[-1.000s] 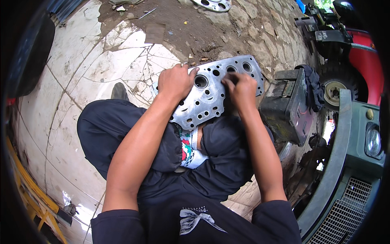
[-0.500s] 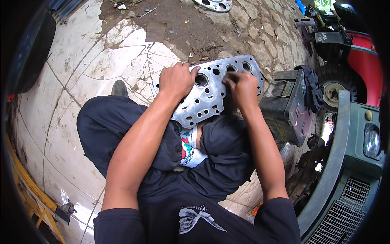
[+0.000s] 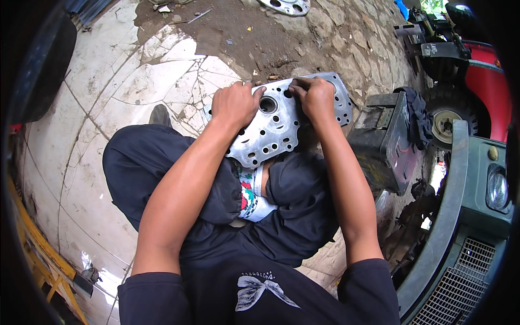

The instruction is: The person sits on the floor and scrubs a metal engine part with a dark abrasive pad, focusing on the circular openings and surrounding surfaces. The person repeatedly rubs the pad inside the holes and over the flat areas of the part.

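"Gripping one metal part (image 3: 271, 132), the left hand (image 3: 233, 105) is curling over its far edge, one thumb lying along the upper face."

"And the right hand (image 3: 316, 97), what is that doing?"

"Its thumb and fingertips are bunching together at a hole near the same edge. Whether they are pinching anything small, I cannot tell."

"Where is that one part lying?"

"Just beyond the two bent legs in dark trousers (image 3: 149, 168), slanting, its right end pointing toward one dark metal box (image 3: 374, 154). What is bearing its weight is not showing."

"How many large bores are you counting?"

"One is showing whole, a round bore (image 3: 267, 104) between the two hands. Many smaller holes are dotting the face, and the right hand is covering some of the surface."

"What else is standing around?"

"One dark cloth (image 3: 416, 111) is draping over the box. Beyond it one tyre (image 3: 447, 124) is standing beside one red body panel (image 3: 486, 97). At the right, one green vehicle front is showing one headlight (image 3: 496, 187) and one grille (image 3: 463, 276)."

"And farther off?"

"One round metal disc (image 3: 284, 5) with holes is lying at the top. At the lower left, one yellow frame (image 3: 46, 249) is standing by the pale cracked tiles (image 3: 81, 157)."
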A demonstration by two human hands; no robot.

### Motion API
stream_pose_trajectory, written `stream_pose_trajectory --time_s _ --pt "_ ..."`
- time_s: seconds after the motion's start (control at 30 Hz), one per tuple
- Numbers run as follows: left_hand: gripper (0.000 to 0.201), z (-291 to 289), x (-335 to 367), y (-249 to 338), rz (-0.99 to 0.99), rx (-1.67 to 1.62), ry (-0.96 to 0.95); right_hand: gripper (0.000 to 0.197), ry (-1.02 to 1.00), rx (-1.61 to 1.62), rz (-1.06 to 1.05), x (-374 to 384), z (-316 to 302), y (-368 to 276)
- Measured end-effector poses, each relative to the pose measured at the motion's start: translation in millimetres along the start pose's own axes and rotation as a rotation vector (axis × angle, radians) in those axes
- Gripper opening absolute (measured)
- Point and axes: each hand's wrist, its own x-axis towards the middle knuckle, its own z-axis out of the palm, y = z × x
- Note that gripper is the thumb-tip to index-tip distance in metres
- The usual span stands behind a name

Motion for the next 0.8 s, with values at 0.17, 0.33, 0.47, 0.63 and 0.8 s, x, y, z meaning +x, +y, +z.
stream_pose_trajectory --time_s 0.17,0.33,0.47,0.63,0.8 --pt "0.056 -4.4 -1.2 -10.4 -0.025 0.013 0.012 0.025 -0.103 -0.029 0.114 -28.0 -24.5 -21.0" --pt "0.057 1.4 -0.4 -2.7 -0.006 0.030 0.007 0.030 -0.112 -0.055 0.001 -23.1 -26.6 -10.9" --pt "0.057 -1.4 1.3 4.1 0.015 0.014 -0.014 0.027 -0.030 -0.097 -0.011 -15.7 -11.7 -5.8" --pt "0.058 2.4 -1.6 -7.8 -0.007 0.040 0.015 0.028 -0.155 -0.003 0.117 -44.7 -40.1 -22.0" --pt "0.057 2.5 -0.4 -0.8 0.015 0.010 0.001 0.023 -0.124 0.051 0.151 -11.8 -18.2 -13.5"
